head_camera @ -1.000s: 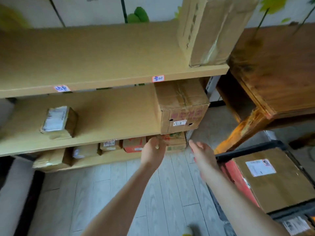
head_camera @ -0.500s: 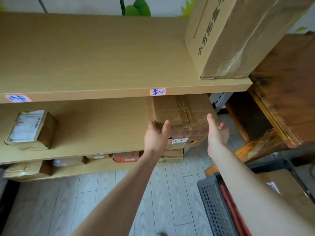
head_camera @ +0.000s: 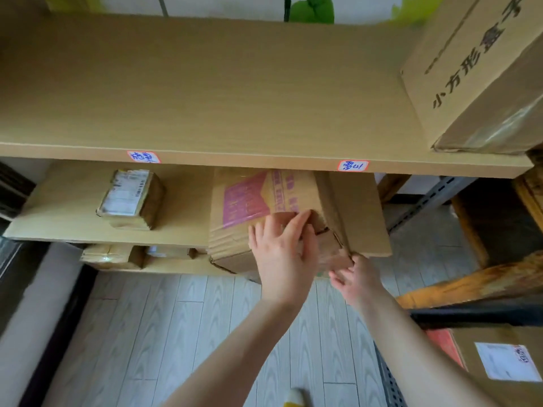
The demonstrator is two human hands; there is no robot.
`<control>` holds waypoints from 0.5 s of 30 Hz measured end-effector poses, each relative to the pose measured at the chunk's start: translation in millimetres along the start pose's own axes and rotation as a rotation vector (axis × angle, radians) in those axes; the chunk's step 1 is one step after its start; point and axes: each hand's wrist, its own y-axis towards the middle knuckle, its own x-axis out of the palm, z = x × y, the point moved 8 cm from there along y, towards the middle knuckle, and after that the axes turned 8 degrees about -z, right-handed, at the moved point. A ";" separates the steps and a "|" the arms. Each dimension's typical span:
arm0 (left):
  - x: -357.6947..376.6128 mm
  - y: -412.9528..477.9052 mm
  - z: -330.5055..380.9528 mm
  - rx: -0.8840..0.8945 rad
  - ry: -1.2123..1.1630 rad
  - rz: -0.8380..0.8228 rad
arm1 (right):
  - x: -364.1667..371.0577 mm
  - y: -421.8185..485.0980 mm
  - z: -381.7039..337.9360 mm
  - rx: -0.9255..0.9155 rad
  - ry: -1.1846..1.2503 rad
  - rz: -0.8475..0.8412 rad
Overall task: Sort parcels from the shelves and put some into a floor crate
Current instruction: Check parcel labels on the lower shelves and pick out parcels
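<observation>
While my left hand [head_camera: 282, 254] lies with straight fingers on the front of the pink-printed cardboard box [head_camera: 249, 201], that box sits on the middle shelf [head_camera: 73, 207]. My right hand [head_camera: 357, 277] touches its low corner, and I cannot tell if those fingers grip it. One labelled parcel [head_camera: 505, 359] lies in the floor crate [head_camera: 476, 315] already, so I think this box and the small taped parcel [head_camera: 129, 198] are left to sort.

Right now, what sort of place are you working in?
Likely a parcel storeroom or pickup point: wooden shelves with handwritten tags, taped cardboard parcels with shipping labels, and a floor crate holding more.
</observation>
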 end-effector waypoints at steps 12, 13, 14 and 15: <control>26.1 -16.1 -43.3 0.085 0.118 -0.377 | 13.1 -4.9 14.4 -0.002 -0.044 -0.015; 13.1 -11.9 -54.5 0.025 0.081 -0.294 | 11.7 -6.1 11.4 -0.022 -0.073 0.026; 0.2 -8.5 -68.0 -0.055 0.080 -0.221 | 11.6 -7.1 8.4 -0.042 -0.095 0.057; -11.7 -6.3 -82.0 -0.148 0.098 -0.174 | 12.9 -8.6 5.7 -0.061 -0.116 0.080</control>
